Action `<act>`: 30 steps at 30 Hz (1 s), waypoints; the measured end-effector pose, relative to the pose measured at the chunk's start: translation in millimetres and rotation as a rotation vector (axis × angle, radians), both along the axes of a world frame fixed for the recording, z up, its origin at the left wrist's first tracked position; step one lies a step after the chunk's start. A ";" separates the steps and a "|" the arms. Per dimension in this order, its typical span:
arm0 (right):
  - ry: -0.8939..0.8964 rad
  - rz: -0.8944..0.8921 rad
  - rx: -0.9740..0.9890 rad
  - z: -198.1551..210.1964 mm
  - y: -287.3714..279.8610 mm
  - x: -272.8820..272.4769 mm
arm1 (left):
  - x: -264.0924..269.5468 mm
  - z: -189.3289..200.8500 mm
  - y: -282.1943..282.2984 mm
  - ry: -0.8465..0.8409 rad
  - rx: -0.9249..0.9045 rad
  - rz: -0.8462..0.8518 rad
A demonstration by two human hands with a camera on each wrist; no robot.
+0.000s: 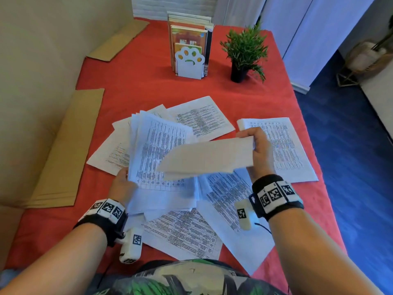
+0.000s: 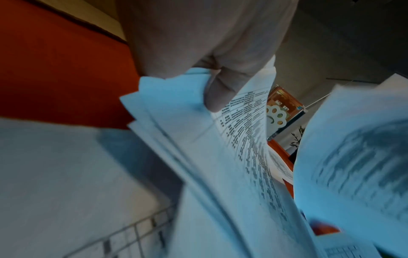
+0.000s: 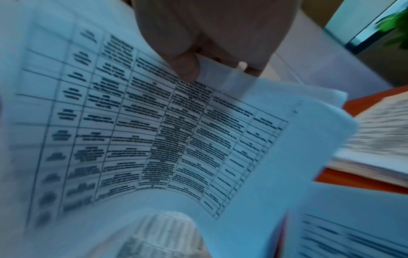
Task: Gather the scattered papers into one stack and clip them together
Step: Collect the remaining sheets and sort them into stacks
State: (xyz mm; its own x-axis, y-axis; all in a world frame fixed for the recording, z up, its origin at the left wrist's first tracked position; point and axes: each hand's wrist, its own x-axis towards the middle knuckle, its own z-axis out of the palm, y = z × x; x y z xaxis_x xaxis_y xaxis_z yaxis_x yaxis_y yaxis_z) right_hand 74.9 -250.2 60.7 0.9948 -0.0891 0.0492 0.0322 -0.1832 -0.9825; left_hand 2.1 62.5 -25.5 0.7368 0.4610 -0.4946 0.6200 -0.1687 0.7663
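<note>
The red surface (image 1: 244, 99) carries printed papers fanned out in front of the person: a neat pile (image 1: 282, 145) at the right, loose sheets (image 1: 202, 120) further back, more sheets (image 1: 187, 233) close to the body. No clip shows in any view.

The left hand (image 1: 122, 186) pinches a thick bundle (image 1: 161, 158) at its near-left edge, thumb on top; its long axis runs away from the person, leaning slightly left, and its edges are ragged. The right hand (image 1: 260, 150) pinches a few sheets (image 1: 208, 158) by their right end, blank side up, long axis lying left to right across the bundle.

Paper like this looks light, floppy and slick sheet on sheet; held at one end it droops. A grip along a long edge, or support from beneath, should keep it flat; the bundle likely needs its edges squared by tapping before clipping.
</note>
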 end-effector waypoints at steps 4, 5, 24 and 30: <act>0.164 0.056 0.414 36.1 25.5 -5.8 | -4.2 -2.1 -5.5 -0.014 -0.027 -0.035; 0.112 0.062 0.421 42.3 31.7 -7.5 | -5.3 -1.4 -6.5 -0.032 -0.028 -0.018; 0.352 -0.025 -0.209 -62.0 38.9 -19.6 | -14.0 18.4 -40.9 -0.041 -0.336 -0.094; 0.498 -0.077 -0.691 -88.5 -0.6 -18.5 | -8.7 -1.4 -25.8 -0.057 -0.005 -0.173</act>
